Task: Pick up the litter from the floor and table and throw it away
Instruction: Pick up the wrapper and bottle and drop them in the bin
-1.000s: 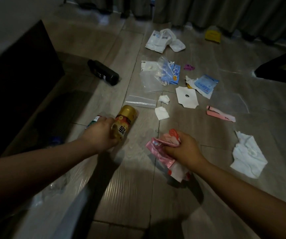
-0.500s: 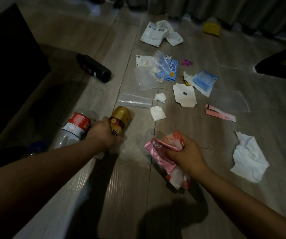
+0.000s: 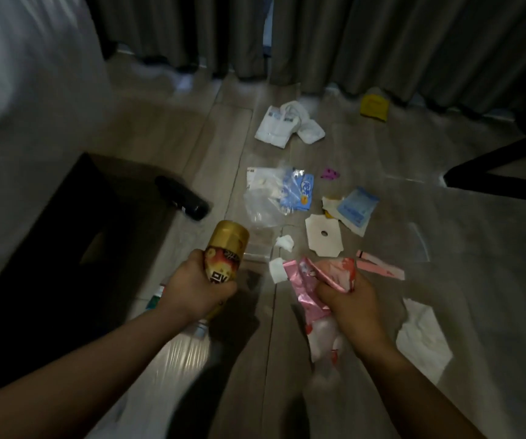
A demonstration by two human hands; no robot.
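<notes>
Left hand (image 3: 196, 291) clenched around gold-capped red-labelled bottle (image 3: 225, 251), cap above fingers. Right hand (image 3: 349, 301) grasping crumpled pink-and-white plastic wrappers (image 3: 314, 282), ends trailing below fist.

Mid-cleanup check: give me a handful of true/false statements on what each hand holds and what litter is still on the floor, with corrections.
1. The left hand grips a gold-capped bottle. True.
2. The right hand is empty. False: it clutches pink wrappers.
3. A black bottle lies on its side on the floor. True.
4. The yellow packet lies right beside the right hand. False: it is far off, near the curtains.
5. A white card with a round hole lies on the floor. True.
6. The floor ahead is cleared of litter. False: bags, tissues and wrappers remain.
</notes>
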